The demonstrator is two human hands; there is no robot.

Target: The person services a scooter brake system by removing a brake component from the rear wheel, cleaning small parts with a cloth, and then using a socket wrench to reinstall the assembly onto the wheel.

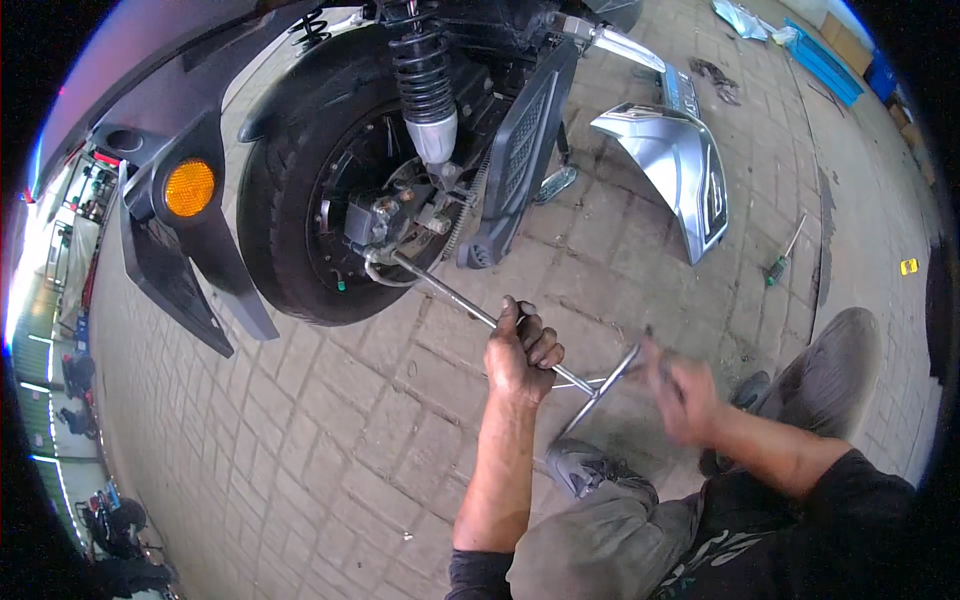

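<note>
A long metal T-handle wrench [447,291] reaches from the hub of a scooter wheel [290,190] down toward me. My left hand [522,352] is wrapped round its shaft about midway. The far end of the wrench meets the brake caliper area [375,222], where the exact fastener is hidden. Beside the right end of the crossbar is my right hand [682,390], smeared by motion, so its fingers and any contact with the bar cannot be made out. Above the hub stands a black coil shock absorber [424,75] with a grey lower end.
A silver body panel [672,165] lies on the paving at right, with a green-handled screwdriver [777,268] farther right. An orange reflector [189,188] sits on the scooter's rear bodywork. Blue plastic [825,62] lies at the back right. My shoe [580,468] is below the crossbar.
</note>
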